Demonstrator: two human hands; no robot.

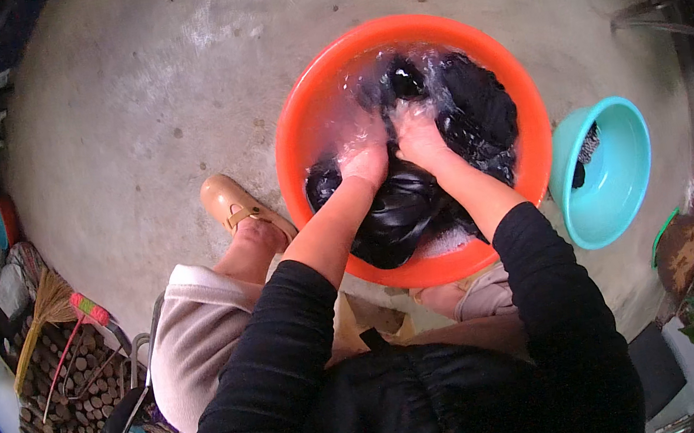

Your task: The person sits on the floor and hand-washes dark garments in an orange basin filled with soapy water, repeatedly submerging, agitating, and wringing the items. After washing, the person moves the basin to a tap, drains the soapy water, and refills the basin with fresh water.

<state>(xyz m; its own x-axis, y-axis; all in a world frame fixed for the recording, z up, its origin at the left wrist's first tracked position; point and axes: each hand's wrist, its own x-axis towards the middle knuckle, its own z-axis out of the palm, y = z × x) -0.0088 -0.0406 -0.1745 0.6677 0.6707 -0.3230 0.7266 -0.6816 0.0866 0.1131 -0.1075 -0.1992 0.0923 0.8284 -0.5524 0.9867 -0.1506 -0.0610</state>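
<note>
A round orange basin [292, 149] stands on the floor between my legs, holding water and soaked black cloth [399, 210]. The cloth bunches up toward me and spreads along the basin's right side. Both my hands reach down into it, close together. My left hand [364, 151] is in the cloudy water at the cloth, its fingers blurred and under the surface. Beside it, my right hand [418, 133] touches the cloth near a dark fold that rises from the water. Splashing water hides its fingertips, so its grip does not show.
A turquoise basin [579, 216] sits tilted right of the orange one, with small dark and grey cloth items [586, 154] inside. My sandalled left foot [241, 208] is at the left. Stacked cut wood [88, 382], a straw broom [50, 301] and a metal frame lie at lower left.
</note>
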